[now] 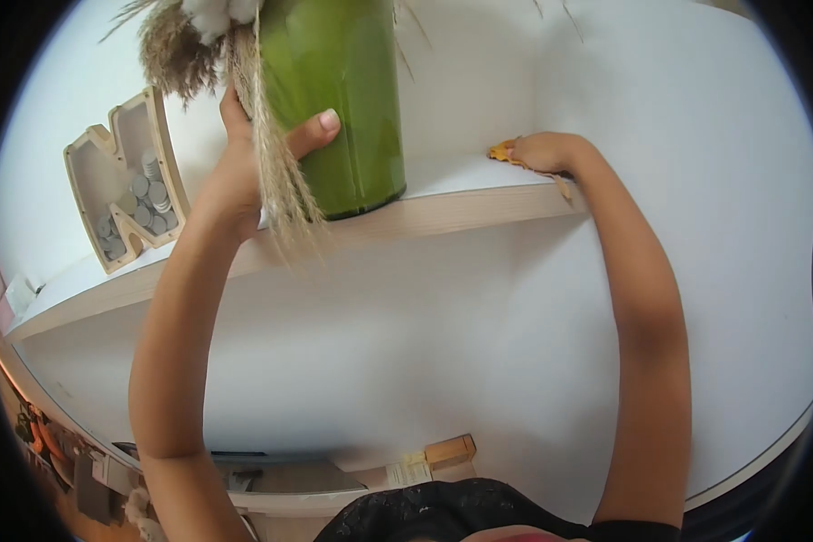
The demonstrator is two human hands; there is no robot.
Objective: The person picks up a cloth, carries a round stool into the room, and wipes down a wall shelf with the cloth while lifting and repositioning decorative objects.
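A tall green vase (357, 117) stands on the white shelf (443, 177), near its front edge. My left hand (253, 158) is wrapped round the vase's left side, its thumb across the front. Dried grass plumes (275, 154) hang down over the vase and partly cover that hand. At the shelf's right end, by the side wall, my right hand (544, 152) presses on an orange-yellow cloth (499, 152), its fingers mostly hidden. One end of the cloth hangs over the front edge.
Left of the vase stands a wooden letter-shaped box (126, 181) with coins inside. A white wall (714, 181) bounds the shelf on the right. Far below are a lower ledge (307, 502) and a small wooden block (450, 451).
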